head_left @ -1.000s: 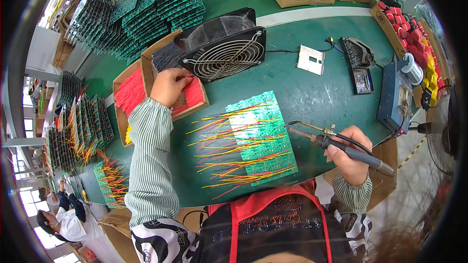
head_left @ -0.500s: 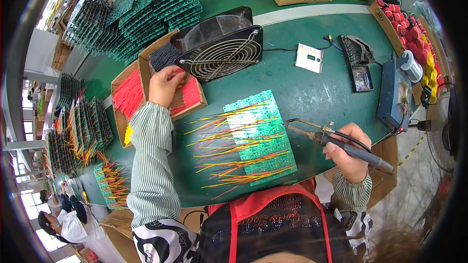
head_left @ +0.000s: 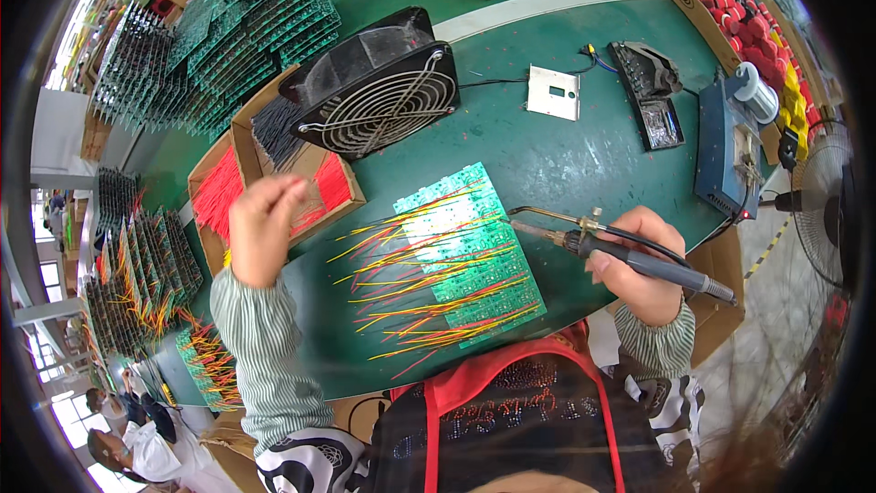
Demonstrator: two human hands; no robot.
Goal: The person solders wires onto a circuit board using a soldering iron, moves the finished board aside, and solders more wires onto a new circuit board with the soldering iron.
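My right hand [head_left: 641, 260] is closed around the handle of a soldering iron [head_left: 652, 267] with a thin curved metal tube along its top. Its tip points left, at the right edge of a green circuit board panel [head_left: 493, 260]. Red, yellow and black wires [head_left: 388, 260] lie across the panel in rows, their loose ends fanning out to the left. My left hand [head_left: 265, 228] is raised beside a divided cardboard box [head_left: 351, 204] of red wires [head_left: 334, 181] and black wires [head_left: 274, 132]. Its fingertips are pinched together; what they hold is too small to make out.
Behind the panel stands a black fan [head_left: 383, 96] with a wire grille. A white metal plate [head_left: 553, 92], a black tray [head_left: 650, 96] and a blue soldering station [head_left: 725, 151] with a solder spool [head_left: 756, 96] sit to the right. Stacked circuit boards [head_left: 265, 14] rise at the far left.
My left hand has come out of the wire box, back toward me and to the left. The view has shifted slightly; my right hand keeps the soldering iron beside the panel.
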